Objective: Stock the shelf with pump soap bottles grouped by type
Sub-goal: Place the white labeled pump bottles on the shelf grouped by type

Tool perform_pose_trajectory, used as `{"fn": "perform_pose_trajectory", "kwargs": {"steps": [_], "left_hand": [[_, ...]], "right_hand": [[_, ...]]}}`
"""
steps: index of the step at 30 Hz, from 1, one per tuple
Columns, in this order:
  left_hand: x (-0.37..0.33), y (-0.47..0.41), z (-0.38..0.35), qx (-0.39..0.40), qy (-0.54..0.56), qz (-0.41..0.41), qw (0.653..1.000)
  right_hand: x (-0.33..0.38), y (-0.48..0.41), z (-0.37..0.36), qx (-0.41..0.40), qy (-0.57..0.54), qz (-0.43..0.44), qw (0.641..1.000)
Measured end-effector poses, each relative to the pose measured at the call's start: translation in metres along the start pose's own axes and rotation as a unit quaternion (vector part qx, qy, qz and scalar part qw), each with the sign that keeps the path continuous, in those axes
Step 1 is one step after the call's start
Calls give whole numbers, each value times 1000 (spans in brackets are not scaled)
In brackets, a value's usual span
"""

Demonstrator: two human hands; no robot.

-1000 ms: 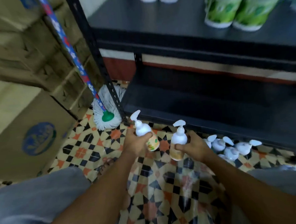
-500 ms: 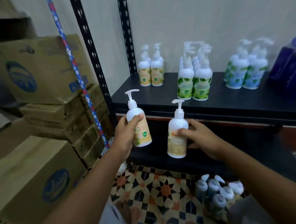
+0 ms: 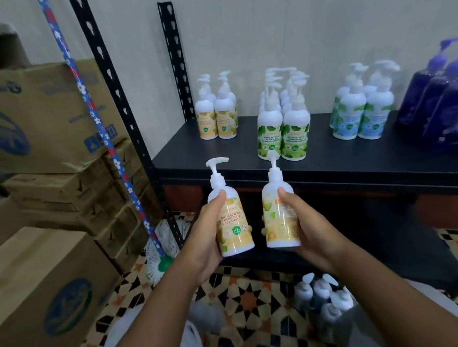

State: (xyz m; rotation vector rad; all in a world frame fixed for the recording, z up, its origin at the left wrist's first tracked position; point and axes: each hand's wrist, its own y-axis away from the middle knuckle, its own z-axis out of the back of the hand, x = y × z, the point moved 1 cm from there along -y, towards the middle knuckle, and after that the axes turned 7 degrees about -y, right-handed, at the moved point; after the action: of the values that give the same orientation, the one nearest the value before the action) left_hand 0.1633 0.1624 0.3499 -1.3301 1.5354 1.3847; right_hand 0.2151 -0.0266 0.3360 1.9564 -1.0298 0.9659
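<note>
Tiled floor (image 3: 255, 296) is overhung by 2 yellow bottles, the left bottle (image 3: 234, 226) clamped in the left hand's (image 3: 208, 236) curled fingers, the right bottle (image 3: 276, 218) likewise in the right hand (image 3: 310, 230), short of the shelf (image 3: 354, 164), where the yellow group (image 3: 217, 118) could be toppled by a careless set-down.

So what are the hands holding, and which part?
The left hand grips the left yellow bottle round its body; the right hand grips the right yellow bottle the same way.

purple bottles (image 3: 431, 109): right end of the shelf (image 3: 354, 161), blurred, cut by frame edge
floor bottles (image 3: 321, 290): below the shelf, blurred, labels hidden
boxes (image 3: 47, 111): left of the shelf, cut by frame edge
left hand (image 3: 207, 235): before the shelf, fingers mostly hidden behind its yellow bottle (image 3: 233, 226)
</note>
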Motion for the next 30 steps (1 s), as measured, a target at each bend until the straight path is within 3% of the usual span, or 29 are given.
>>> {"fn": "perform_pose_trajectory", "kwargs": {"steps": [6, 13, 19, 30], "left_hand": [[9, -8, -3, -43, -56, -44, 997], [8, -9, -7, -65, -37, -74, 994], [9, -8, -8, -72, -29, -71, 994], [14, -10, -9, -69, -52, -83, 993]], "right_hand": [[-8, -2, 9, -54, 9, 28, 998], [-5, 4, 2, -25, -22, 40, 999], [-10, 1, 2, -56, -54, 17, 997], [-11, 7, -5, -34, -38, 31, 998]]}}
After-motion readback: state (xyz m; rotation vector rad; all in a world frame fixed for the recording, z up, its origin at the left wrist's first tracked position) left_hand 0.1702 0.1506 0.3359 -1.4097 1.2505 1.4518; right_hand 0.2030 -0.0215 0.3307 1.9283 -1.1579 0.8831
